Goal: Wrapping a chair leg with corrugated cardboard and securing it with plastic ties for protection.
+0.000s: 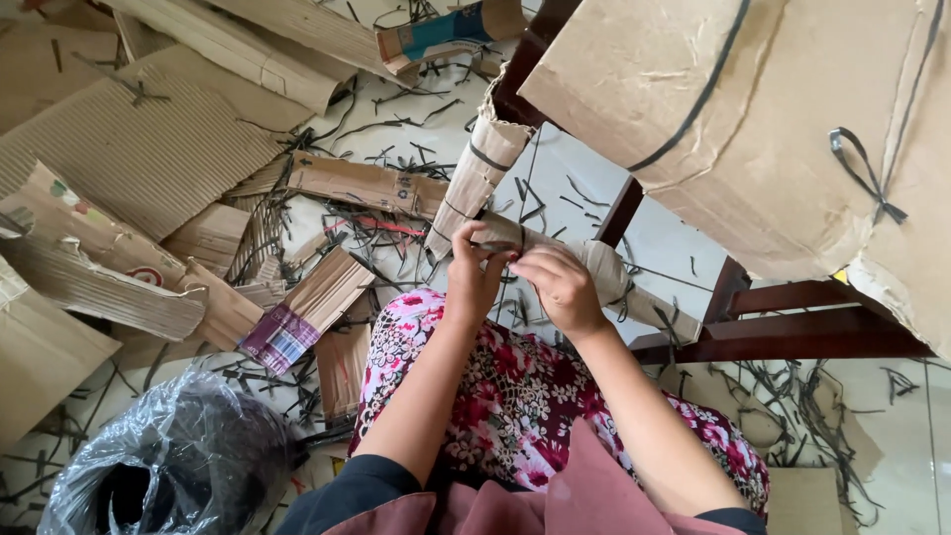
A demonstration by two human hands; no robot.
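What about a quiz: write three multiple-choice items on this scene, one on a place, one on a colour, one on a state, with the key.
1. Where does the clear plastic bag lie?
A. lower left on the floor
B. on the chair
C. in the person's lap

2. What colour are the straps around the wrapped chair?
A. white
B. black
C. red

3. What are both hands doing?
A. resting idle
B. gripping the cardboard-wrapped chair leg
C. holding scissors

Key: 1 A, the bag sits at the lower left beside cardboard scraps. 2 B, dark bands cross the cardboard. 3 B, the left hand and right hand close on the wrapped leg.
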